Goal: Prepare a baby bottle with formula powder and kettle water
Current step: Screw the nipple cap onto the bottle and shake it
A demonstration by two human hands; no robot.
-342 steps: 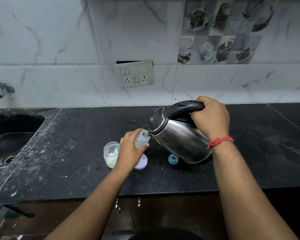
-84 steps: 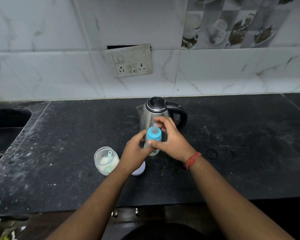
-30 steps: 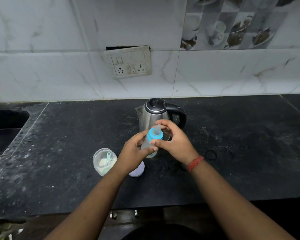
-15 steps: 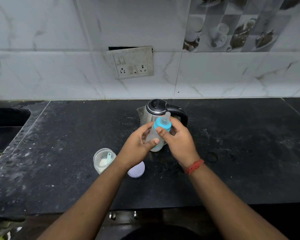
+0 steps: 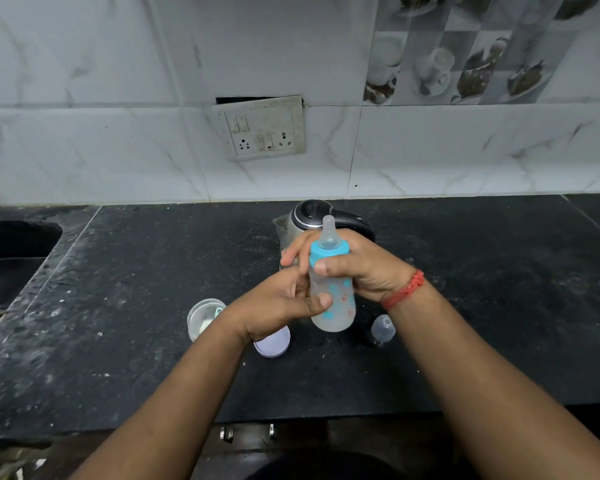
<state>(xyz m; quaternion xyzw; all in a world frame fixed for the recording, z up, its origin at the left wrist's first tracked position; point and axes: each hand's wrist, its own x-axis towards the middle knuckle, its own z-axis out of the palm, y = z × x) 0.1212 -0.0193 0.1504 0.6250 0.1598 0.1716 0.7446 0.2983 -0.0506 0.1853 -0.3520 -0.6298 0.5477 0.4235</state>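
Holding the baby bottle (image 5: 333,296) up near the middle of the frame, I have both hands on it, above the black counter (image 5: 118,306). My right hand (image 5: 364,268) is wrapped round the top part, with the thumb pressed just under the blue ring (image 5: 328,252) and the fingers curled behind it. My left hand (image 5: 281,303) grips the lower part from the left, with its thumb lying across the front of the bottle. The bottle stands almost straight up, with its clear teat (image 5: 328,232) pointing to the top of the frame. It looks cloudy white and has small blue and red marks on it. A red thread band (image 5: 404,291) sits on my right wrist. Just right of the bottle and a bit lower, a small clear cap (image 5: 382,329) stands on the counter. Under my left wrist lies a round pale lid (image 5: 272,342), partly hidden. Left of that is a small clear jar (image 5: 203,317) with white powder and a little blue scoop inside. Behind my hands stands the steel kettle (image 5: 309,216) with its black top, mostly hidden. On the white wall in the upper middle is a switch plate (image 5: 260,131). At the far left edge I see part of a dark sink (image 5: 11,251).
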